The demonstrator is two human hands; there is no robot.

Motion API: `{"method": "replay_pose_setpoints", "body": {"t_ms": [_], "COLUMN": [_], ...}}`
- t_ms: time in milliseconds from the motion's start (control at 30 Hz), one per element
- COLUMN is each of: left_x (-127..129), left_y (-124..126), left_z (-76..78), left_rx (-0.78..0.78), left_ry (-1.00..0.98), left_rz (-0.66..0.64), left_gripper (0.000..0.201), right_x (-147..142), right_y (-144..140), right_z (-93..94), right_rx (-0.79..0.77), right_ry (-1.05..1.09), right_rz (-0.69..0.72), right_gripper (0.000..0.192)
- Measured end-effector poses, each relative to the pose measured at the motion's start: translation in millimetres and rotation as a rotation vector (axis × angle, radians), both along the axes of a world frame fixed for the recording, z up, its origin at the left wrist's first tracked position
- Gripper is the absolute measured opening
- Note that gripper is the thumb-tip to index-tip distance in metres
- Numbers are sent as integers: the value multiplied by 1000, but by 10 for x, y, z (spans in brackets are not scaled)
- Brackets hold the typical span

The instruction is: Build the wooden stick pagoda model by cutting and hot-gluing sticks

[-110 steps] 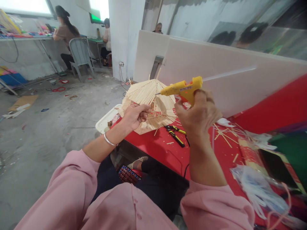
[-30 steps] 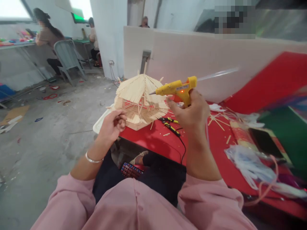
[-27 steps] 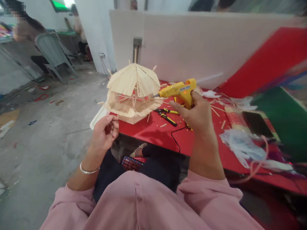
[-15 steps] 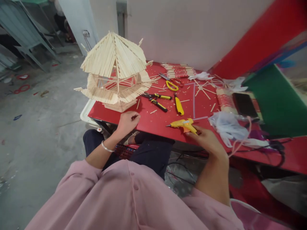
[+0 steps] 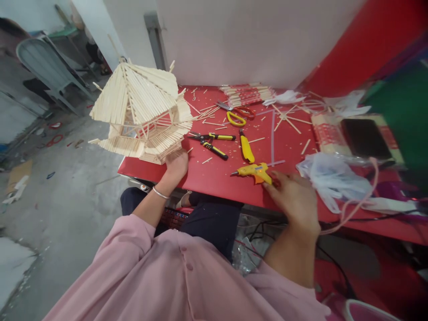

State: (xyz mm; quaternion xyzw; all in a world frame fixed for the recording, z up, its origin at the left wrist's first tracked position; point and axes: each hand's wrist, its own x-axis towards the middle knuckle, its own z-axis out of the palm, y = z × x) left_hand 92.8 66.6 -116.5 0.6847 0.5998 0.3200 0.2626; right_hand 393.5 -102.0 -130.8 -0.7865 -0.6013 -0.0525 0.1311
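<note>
A pavilion model [image 5: 143, 98] made of pale wooden sticks leans to the left at the table's left end. My left hand [image 5: 177, 165] is under the near edge of its base, with the fingertips hidden beneath it. A yellow hot glue gun [image 5: 254, 170] lies low over the red table, its nozzle pointing left and a clear glue stick at its back. My right hand [image 5: 294, 194] has thumb and fingers about the end of its handle. Black-and-yellow pliers [image 5: 214, 143] and a yellow utility knife [image 5: 246, 147] lie between the hands.
On the red table [image 5: 214, 176] are scissors [image 5: 236, 117], bundled sticks [image 5: 249, 94], a star of sticks [image 5: 286, 117] and loose scraps. A plastic bag [image 5: 334, 178], a phone [image 5: 366, 139] and a pink cord [image 5: 368, 191] are at the right. A wall stands behind.
My left hand has moved up to the model's base, and the model has tilted and shifted left. The glue gun is nearly where it was; my right hand has turned a little around its handle.
</note>
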Motion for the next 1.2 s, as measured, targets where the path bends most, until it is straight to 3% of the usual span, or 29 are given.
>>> {"method": "replay_pose_setpoints", "body": {"t_ms": [67,133,233,300,433,500,633,767,867,1000,1033,1100,1200], "left_x": [8,17,-16,-82,-259,-345,-518,-658,-715,-716,-698,-634,-493], "left_y": [-4,-32,-168,-321,-617,-693,-739,-791,-834,-853,-853,-852,-847], "left_z": [24,56,141,223,442,577,823,903,859,769,745,687,571], "left_rx": [-17,-44,-65,-81,-256,-301,-283,-329,-349,-356,-365,-396,-444], "left_ry": [160,361,415,284,-395,-600,-807,-922,-990,-1022,-1022,-1030,-1058], "left_rz": [-33,-94,-228,-326,-471,-472,-445,-444,-415,-404,-403,-396,-375], "left_gripper": [8,15,15,7,8,16,25,30,34,36,36,37,37], "right_x": [-148,-335,-654,-874,-1282,-1448,-1710,-1881,-1802,-1287,-1125,-834,-560], "right_y": [32,122,308,418,570,641,780,833,908,1184,1265,1410,1586], "right_z": [150,291,460,561,795,929,1180,1336,1370,1278,1231,1118,940], "right_rx": [52,105,126,136,181,274,407,402,351,394,340,87,-272], "right_ry": [-36,32,194,334,755,874,952,991,990,846,757,466,176], "right_rz": [20,92,258,359,491,483,517,629,660,409,328,240,271], "right_gripper": [46,50,47,42,40,32,18,20,27,35,35,39,35]}}
